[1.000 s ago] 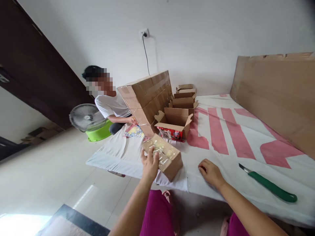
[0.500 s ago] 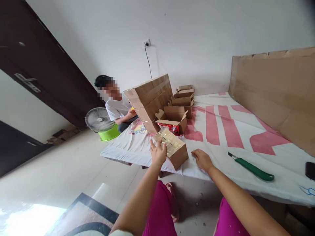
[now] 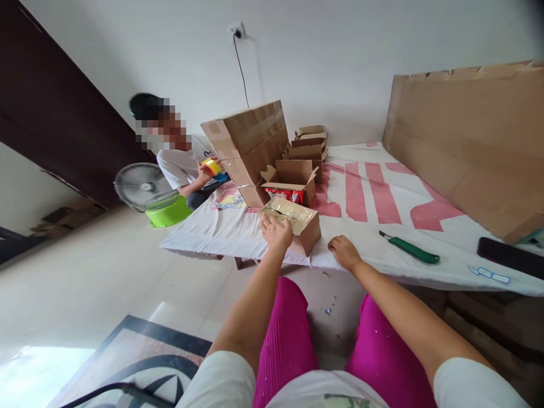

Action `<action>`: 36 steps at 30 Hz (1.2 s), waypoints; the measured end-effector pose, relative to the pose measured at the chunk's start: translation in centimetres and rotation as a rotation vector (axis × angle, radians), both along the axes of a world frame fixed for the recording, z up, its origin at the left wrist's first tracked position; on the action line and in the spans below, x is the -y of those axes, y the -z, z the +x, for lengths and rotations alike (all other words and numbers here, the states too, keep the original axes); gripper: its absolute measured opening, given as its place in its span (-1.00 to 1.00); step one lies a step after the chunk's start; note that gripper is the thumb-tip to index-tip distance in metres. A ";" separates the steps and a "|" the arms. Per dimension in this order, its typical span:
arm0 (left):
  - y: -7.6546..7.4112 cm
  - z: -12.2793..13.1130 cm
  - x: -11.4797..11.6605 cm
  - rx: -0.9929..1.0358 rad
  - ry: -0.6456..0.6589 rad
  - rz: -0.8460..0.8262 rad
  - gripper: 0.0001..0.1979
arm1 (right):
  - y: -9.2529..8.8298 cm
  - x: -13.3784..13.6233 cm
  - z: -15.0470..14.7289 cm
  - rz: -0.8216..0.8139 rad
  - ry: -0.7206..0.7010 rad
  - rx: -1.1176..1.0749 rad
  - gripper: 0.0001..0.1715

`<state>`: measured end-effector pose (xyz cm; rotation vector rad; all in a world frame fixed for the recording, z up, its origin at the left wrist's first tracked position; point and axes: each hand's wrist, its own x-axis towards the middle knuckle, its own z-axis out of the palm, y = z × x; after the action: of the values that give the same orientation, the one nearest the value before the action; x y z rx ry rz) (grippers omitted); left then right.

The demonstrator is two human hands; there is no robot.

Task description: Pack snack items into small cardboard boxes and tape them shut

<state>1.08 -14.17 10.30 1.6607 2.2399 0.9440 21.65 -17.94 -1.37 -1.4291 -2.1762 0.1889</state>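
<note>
A small taped cardboard box [image 3: 302,225] lies near the front edge of a white and pink sheet [image 3: 365,198]. My left hand [image 3: 276,232] rests on the box's near left side, fingers spread over its shiny tape. My right hand [image 3: 344,251] lies on the sheet just right of the box, its fingers curled under and nothing visible in them. A green-handled knife [image 3: 411,249] lies on the sheet further right.
An open box with a red packet [image 3: 289,182] stands behind, beside a tall taped carton [image 3: 249,144] and several small open boxes [image 3: 310,144]. A seated person [image 3: 182,161] at the left holds a yellow tape roll [image 3: 211,166]. Fan [image 3: 142,187], green basin [image 3: 168,212], large cardboard sheet [image 3: 467,136], dark phone [image 3: 508,256].
The view has pulled back and tilted down, showing my legs. My hands stay by the small box. The other person now holds up a yellow roll.
</note>
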 end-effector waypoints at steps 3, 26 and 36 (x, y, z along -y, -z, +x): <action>0.0 -0.8 -0.1 0.023 0.063 0.000 -0.41 | 0.1 3.7 0.6 0.028 -0.015 0.032 -0.69; 12.0 -10.9 8.1 -0.171 0.547 0.380 -0.65 | 0.5 8.9 0.1 -0.091 -0.082 -0.061 -0.65; 17.4 -15.3 9.3 -0.337 0.748 0.142 -0.75 | 6.4 21.0 17.4 -0.183 0.898 -0.392 -0.66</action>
<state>-14.19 -23.48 -7.11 2.5910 1.4757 0.6607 39.03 -38.90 -7.73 -2.1096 -1.0894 0.3042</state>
